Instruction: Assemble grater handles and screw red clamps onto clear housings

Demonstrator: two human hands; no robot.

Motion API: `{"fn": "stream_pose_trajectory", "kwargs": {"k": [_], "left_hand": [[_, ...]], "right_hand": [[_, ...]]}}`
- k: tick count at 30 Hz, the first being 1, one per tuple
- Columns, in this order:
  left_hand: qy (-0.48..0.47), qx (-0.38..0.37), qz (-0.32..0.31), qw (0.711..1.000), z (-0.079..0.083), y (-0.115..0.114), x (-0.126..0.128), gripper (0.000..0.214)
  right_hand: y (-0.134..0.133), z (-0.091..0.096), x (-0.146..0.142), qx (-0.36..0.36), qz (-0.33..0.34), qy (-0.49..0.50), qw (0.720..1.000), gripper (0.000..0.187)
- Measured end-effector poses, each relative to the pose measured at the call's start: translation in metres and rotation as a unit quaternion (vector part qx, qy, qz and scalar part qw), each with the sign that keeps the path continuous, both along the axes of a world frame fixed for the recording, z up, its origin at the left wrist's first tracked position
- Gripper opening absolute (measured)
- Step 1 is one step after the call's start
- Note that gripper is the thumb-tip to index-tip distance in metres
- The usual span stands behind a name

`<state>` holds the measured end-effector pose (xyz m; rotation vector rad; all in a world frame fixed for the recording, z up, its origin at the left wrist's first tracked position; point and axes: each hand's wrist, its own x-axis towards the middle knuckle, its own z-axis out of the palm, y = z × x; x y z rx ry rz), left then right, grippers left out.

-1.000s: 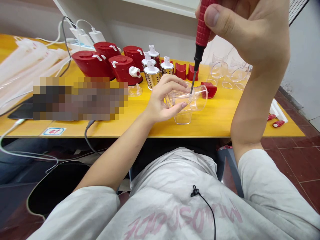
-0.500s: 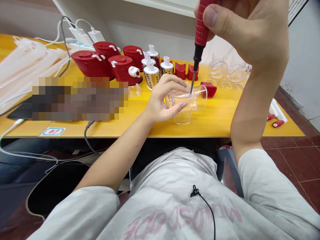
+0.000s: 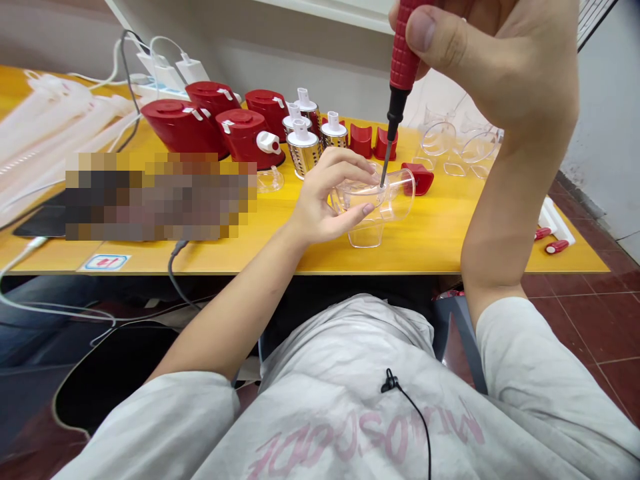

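My left hand (image 3: 327,200) grips a clear plastic housing (image 3: 380,207) that rests on the yellow table (image 3: 280,247). My right hand (image 3: 495,60), raised close to the camera, is closed around a red-handled screwdriver (image 3: 400,73). Its thin metal tip points down into the top of the clear housing, beside my left fingers.
Several red plastic bases (image 3: 210,123) and metal drum parts with white caps (image 3: 305,143) stand behind. Small red pieces (image 3: 373,141) and clear plastic parts (image 3: 457,143) lie at the back right. White strips (image 3: 50,127) and a power strip (image 3: 165,73) sit at the left. Two red-tipped items (image 3: 550,241) lie at right.
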<state>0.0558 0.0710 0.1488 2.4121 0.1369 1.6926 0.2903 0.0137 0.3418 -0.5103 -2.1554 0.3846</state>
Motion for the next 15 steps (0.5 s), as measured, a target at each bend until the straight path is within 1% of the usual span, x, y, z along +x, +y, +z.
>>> {"fn": "stream_pose_trajectory", "kwargs": {"k": [3,6,9,12,15], "left_hand": [[-0.001,0.001,-0.004,1.0,0.0,-0.0001,0.0005,0.032],[-0.006,0.003,-0.006,1.0,0.0,-0.0001,0.0014,0.031],[-0.009,0.005,-0.006,1.0,0.0001,0.0001,0.0018,0.031],[-0.008,0.005,-0.006,1.0,0.0003,0.0004,0.0016,0.031],[-0.004,0.002,-0.003,1.0,0.0005,0.0006,0.0011,0.032]], "right_hand": [[-0.0005,0.0001,-0.0001,0.018,0.018,-0.017,1.0,0.068],[0.0005,0.0002,0.0031,0.035,0.013,-0.032,0.999,0.068],[0.0026,-0.0008,0.0067,0.037,0.01,-0.034,0.999,0.068],[0.0028,-0.0024,0.006,0.045,0.02,-0.038,0.998,0.068],[0.0005,-0.0029,0.0,0.026,0.015,-0.009,1.0,0.065]]}}
